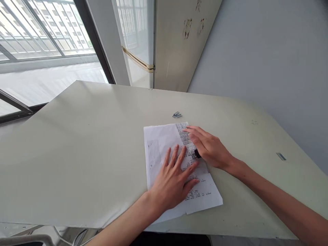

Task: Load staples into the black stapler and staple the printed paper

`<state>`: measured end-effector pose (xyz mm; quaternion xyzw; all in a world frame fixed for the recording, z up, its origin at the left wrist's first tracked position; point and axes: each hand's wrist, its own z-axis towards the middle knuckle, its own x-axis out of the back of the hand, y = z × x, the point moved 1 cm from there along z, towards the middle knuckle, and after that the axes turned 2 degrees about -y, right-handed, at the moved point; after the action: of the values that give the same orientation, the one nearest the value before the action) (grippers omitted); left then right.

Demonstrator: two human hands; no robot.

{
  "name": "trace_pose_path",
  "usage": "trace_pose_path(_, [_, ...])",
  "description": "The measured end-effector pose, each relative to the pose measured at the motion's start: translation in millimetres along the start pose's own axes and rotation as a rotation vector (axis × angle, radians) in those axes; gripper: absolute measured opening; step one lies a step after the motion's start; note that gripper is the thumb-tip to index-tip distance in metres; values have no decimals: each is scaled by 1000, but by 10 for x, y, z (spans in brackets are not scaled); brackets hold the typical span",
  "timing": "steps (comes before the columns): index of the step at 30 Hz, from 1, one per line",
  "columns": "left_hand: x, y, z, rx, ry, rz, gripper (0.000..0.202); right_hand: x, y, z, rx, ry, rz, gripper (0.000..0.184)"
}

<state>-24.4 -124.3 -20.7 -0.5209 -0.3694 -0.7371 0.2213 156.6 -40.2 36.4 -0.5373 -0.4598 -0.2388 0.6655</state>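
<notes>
Printed paper sheets [164,136] lie on the table, one overlapping another, with a dense band of dark, staple-like rows along the upper right. My left hand [173,182] rests flat on the paper, fingers spread and holding nothing. At the right edge of the sheets, my right hand [211,148] is closed over a small black stapler [197,153]. Only its dark end shows beside the band of rows; the palm and fingers hide the rest. A little pile of staple strips [177,114] lies just beyond the top of the paper.
Another staple strip [281,156] lies on the pale table [77,147] at the right. Beyond the far edge stands a fridge [174,54]; a grey wall [269,51] is on the right. A window [43,30] is at the left, and cables [77,235] show below the near edge.
</notes>
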Motion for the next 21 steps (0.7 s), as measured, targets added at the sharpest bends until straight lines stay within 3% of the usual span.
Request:
trace_pose_path(5, [-6,-30,-49,-8,14,37,56,73,173,-209,141,241,72,40])
trace_pose_path(8, [31,-27,-197,10,18,58,57,46,142,-568,261,377,14,31])
trace_pose_path(10, [87,1,-343,27,28,68,59,-22,71,-883,311,375,-3,27])
trace_pose_path(12, [167,58,-514,48,46,69,64,-116,-3,-1197,270,270,17,23])
trace_pose_path(15, [293,194,-796,58,49,78,88,-248,-72,-1578,23,4,103,31])
trace_pose_path(17, [336,295,-985,47,-12,121,107,-301,-95,-1747,-134,-195,182,43])
trace_pose_path(21, [318,433,-1293,82,-33,302,94,-307,-155,-1876,-294,-438,341,63])
